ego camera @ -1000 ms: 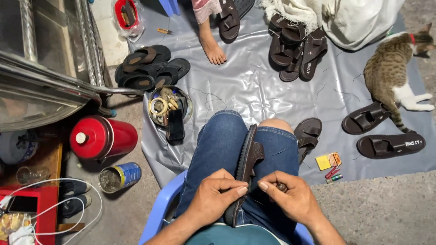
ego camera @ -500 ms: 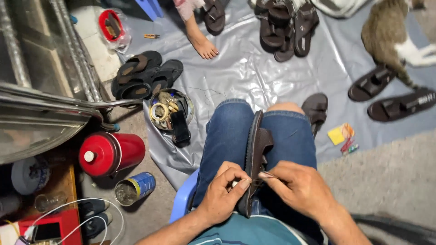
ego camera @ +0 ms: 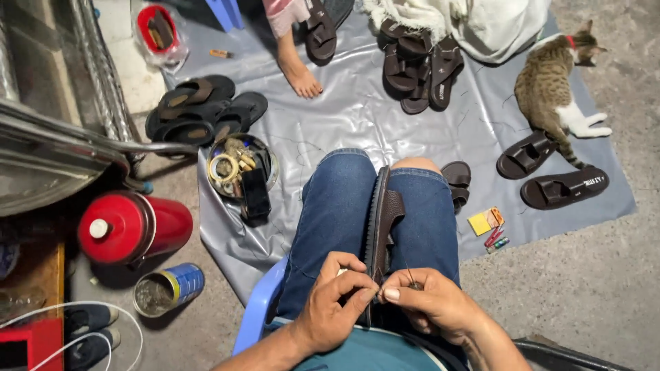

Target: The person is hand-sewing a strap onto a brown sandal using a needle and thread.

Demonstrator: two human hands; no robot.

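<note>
A dark brown sandal point(ego camera: 382, 218) stands on its edge between my knees, clamped by my blue jeans point(ego camera: 337, 213). My left hand point(ego camera: 333, 302) pinches the sandal's near end at the sole edge. My right hand point(ego camera: 427, 299) meets it there, fingers closed on something thin, seemingly a needle with thread, at the same spot. I sit on a blue plastic chair point(ego camera: 256, 315).
A grey plastic sheet point(ego camera: 357, 124) carries piles of dark sandals point(ego camera: 199, 110), point(ego camera: 419, 65), point(ego camera: 550, 172), a bowl of small tools point(ego camera: 240, 172), a lying cat point(ego camera: 550, 86) and another person's bare foot point(ego camera: 300, 72). A red flask point(ego camera: 130, 227) and a tin can point(ego camera: 165, 288) stand left.
The view has shifted slightly. My hands have stayed at the sandal's near end with small finger movements; the sandal has not moved from between my knees.
</note>
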